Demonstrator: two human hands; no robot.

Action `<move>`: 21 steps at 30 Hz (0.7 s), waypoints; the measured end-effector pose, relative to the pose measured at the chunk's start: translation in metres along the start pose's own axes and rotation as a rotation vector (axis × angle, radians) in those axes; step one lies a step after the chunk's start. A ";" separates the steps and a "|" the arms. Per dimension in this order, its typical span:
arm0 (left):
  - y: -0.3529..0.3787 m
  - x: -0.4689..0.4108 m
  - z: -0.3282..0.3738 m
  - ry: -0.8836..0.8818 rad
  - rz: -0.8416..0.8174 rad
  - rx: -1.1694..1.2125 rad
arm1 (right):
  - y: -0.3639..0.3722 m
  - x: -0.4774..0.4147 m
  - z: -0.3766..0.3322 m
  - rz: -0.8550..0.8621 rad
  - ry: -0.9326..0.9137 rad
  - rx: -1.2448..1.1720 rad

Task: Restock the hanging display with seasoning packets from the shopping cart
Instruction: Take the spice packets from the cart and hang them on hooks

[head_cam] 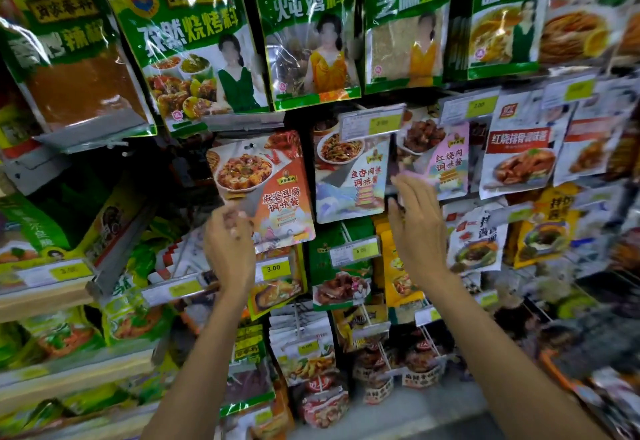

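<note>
An orange mapo-tofu seasoning packet point(277, 193) hangs on the middle row of the hanging display. My left hand point(229, 245) is at its lower left corner, fingers curled and pinching the packet's edge. My right hand point(417, 228) is raised with straight fingers in front of the gap between a blue-white packet point(349, 190) and a pink packet point(448, 162). It holds nothing, and whether it touches either packet is unclear. The shopping cart is out of view.
Large green seasoning bags point(197, 41) hang along the top row. Yellow price tags point(273, 269) stick out on the hooks between rows. More packets point(519, 159) fill the right side, and lower hooks point(304, 353) carry further packets. Wooden shelves point(45, 297) with green bags stand at the left.
</note>
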State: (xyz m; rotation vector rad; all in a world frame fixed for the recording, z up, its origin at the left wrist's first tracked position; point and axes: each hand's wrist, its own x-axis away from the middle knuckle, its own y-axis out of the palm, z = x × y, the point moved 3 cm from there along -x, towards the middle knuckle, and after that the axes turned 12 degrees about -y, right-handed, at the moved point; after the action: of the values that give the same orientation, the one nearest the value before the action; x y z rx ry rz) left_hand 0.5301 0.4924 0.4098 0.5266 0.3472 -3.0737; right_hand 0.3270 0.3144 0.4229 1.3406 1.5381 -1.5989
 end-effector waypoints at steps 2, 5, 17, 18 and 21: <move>0.015 0.045 -0.009 0.013 -0.135 0.014 | -0.008 0.050 0.011 -0.140 0.152 -0.092; 0.047 0.121 -0.028 -0.022 -0.386 -0.017 | -0.030 0.134 0.030 -0.302 0.435 -0.227; 0.195 0.370 -0.062 -0.282 -1.058 -0.141 | -0.206 0.349 0.137 -0.221 1.171 -0.058; 0.210 0.386 -0.059 -0.271 -1.095 -0.142 | -0.218 0.357 0.148 -0.210 1.194 -0.038; 0.251 0.426 -0.050 -0.223 -1.205 -0.178 | -0.247 0.379 0.181 -0.191 1.287 0.013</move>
State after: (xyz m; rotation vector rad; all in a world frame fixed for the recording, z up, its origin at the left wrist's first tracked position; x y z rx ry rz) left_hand 0.1542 0.2726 0.1696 -0.1430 1.3311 -4.0336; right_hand -0.0791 0.2860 0.1557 2.5062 2.3461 -0.7203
